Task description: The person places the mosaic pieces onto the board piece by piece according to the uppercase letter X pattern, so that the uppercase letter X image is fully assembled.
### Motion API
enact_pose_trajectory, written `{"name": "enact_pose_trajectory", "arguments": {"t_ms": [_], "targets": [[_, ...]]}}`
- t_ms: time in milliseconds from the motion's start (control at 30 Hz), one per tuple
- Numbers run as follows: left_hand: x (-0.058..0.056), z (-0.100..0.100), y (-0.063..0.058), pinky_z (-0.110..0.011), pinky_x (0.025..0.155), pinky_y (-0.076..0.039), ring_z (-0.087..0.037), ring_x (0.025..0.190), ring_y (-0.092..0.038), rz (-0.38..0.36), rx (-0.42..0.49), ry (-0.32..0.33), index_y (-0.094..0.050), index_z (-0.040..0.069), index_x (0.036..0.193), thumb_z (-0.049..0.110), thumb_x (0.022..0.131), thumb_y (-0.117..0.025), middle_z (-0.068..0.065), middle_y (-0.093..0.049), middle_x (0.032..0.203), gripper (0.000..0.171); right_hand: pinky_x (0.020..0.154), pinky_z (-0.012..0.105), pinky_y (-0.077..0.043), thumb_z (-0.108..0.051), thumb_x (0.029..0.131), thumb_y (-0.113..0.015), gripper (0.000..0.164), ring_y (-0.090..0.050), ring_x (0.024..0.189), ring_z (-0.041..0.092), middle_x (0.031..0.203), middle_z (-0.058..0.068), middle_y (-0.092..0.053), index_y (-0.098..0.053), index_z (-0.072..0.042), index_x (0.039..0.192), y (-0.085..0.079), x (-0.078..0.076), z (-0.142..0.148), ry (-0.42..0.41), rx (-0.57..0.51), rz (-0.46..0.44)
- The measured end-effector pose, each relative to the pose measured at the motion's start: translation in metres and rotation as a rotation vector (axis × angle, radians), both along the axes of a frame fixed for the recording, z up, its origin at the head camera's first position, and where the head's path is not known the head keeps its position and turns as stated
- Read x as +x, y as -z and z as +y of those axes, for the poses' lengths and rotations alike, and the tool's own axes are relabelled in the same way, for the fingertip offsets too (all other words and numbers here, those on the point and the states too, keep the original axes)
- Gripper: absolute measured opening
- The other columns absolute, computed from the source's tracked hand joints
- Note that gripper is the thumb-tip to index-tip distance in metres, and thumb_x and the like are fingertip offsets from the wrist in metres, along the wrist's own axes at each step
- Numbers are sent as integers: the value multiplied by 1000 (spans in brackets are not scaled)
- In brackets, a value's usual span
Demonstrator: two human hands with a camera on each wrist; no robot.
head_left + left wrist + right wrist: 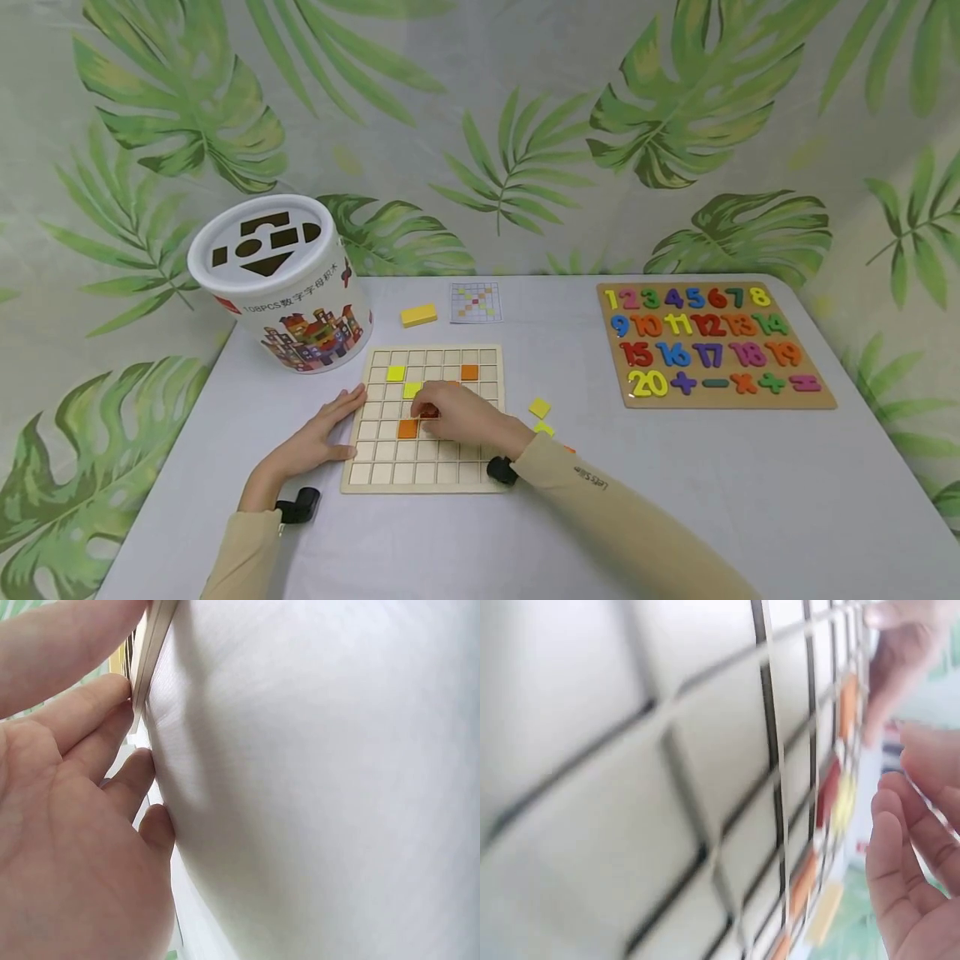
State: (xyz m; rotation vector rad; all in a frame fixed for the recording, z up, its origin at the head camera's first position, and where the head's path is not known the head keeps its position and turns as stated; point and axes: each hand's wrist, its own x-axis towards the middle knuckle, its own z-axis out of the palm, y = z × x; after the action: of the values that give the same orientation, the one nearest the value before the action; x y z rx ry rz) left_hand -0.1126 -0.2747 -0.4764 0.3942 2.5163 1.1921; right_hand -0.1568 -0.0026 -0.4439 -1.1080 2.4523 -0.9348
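Note:
A wooden grid board [382, 473] lies on the table. At its left edge rests my left hand [306, 446], fingers extended; fingertips and board edge [154, 652] meet in the left wrist view. Over the board's middle is my right hand [468, 417], fingers bent; the right wrist view shows nothing clearly between its fingertips [887, 825]. A red tile [429, 411] shows beneath those fingers and sits in the grid. Two yellow tiles [396, 373], an orange tile [469, 372] and another orange tile [407, 429] occupy cells. The right hand partly hides one more orange tile.
Loose yellow tiles [539, 407] lie right of the board, an orange one partly under the sleeve. Behind stand a yellow block [418, 315] and a pattern card [476, 302]. A white bucket [288, 292] is at back left, a number puzzle [720, 400] at right.

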Motion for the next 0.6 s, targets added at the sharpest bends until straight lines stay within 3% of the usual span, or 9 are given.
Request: {"name": "enact_pose_trajectory", "arguments": {"t_ms": [233,433,600], "targets": [[0,1,-1,-60,111,2,-41,143,0,7,6,6,-28,-2,148,5,78,-72,-16,-14,157,82,73,27,-52,0,85,-66,16,-57,86,17,99,7,-66,-67,-2,101,-5,-6,68,96,-119,-60],[1,1,-2,-61,111,3,-40,143,1,-7,-8,-6,-27,-1,149,3,78,-71,-15,-13,158,83,73,29,-51,1,82,-69,19,-56,86,19,96,3,-64,-68,-4,100,4,-5,123,213,-66,-38],[1,1,-1,-60,111,3,-40,143,2,-5,-12,-7,-28,-1,149,2,78,-71,-15,-13,158,83,70,28,-49,1,79,-72,20,-54,83,19,95,-1,-61,-69,-6,97,15,-4,144,230,-13,-20]]}}
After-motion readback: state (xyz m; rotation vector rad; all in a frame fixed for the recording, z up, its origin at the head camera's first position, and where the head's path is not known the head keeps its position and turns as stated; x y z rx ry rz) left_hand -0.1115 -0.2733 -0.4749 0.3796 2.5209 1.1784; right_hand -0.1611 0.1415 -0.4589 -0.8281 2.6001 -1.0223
